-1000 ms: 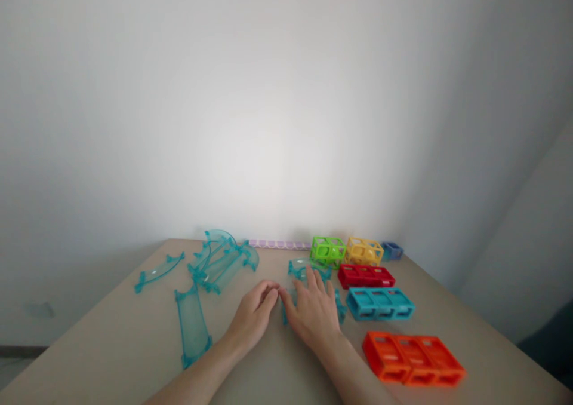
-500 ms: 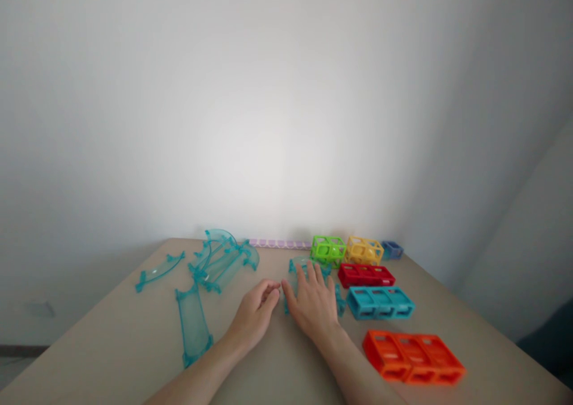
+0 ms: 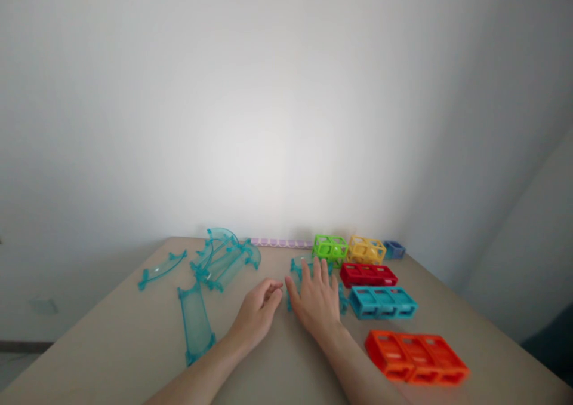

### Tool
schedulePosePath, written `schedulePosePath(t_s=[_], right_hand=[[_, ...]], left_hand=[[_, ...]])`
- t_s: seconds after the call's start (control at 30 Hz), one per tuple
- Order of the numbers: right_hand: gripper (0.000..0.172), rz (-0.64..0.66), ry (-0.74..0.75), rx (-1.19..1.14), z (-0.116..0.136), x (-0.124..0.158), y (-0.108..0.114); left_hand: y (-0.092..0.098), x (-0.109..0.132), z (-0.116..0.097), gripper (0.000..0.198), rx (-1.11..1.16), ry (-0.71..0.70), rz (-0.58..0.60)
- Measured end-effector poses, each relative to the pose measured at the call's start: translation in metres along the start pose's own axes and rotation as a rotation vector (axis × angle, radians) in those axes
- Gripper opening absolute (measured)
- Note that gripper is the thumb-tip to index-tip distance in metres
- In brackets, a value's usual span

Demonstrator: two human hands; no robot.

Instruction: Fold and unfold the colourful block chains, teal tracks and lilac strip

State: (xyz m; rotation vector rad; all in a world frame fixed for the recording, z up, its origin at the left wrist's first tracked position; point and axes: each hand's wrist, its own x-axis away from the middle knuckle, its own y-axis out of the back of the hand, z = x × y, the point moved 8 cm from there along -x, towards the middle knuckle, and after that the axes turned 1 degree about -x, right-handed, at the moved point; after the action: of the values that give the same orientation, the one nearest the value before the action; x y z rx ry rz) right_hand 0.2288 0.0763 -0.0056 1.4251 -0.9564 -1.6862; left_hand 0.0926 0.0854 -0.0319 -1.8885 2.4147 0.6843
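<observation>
My right hand (image 3: pixel 317 302) lies flat with its fingers spread over clear teal plastic track pieces (image 3: pixel 344 300). It covers most of them, and their ends show around the fingers and beside the hand. A clear teal end (image 3: pixel 299 265) shows beyond the fingertips. To its left, my left hand (image 3: pixel 257 310) is curled, thumb near the bent fingers, with no object visible in it. It sits just above or on the table (image 3: pixel 277 363); contact is hard to judge.
On the left lie a pile of clear teal tracks (image 3: pixel 224 261), a curved piece (image 3: pixel 163 269) and a straight piece (image 3: pixel 197 321). At right stand green (image 3: pixel 330 248), yellow (image 3: pixel 366 249), blue (image 3: pixel 394 249), red (image 3: pixel 368 274), turquoise (image 3: pixel 383 302) and orange (image 3: pixel 416 356) frame blocks. A wall is behind.
The whole view has shifted slightly, so everything appears a little further right. Both hands keep nearly the same pose, the right one spread and the left one curled.
</observation>
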Motion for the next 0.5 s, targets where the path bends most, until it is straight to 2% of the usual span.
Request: schedulePosePath(t_s=[0.23, 0.37, 0.5], right_hand=[[0.062, -0.017, 0.016, -0.025, 0.001, -0.001, -0.001], [0.060, -0.072, 0.027, -0.058, 0.000, -0.003, 0.000], [0.043, -0.196, 0.092, -0.189, 0.003, -0.002, 0.016]], left_hand=[[0.001, -0.001, -0.001, 0.030, -0.011, 0.006, -0.002], [-0.001, 0.000, 0.000, 0.028, -0.022, -0.004, 0.001], [-0.003, 0.002, -0.007, 0.024, -0.128, -0.093, 0.004]])
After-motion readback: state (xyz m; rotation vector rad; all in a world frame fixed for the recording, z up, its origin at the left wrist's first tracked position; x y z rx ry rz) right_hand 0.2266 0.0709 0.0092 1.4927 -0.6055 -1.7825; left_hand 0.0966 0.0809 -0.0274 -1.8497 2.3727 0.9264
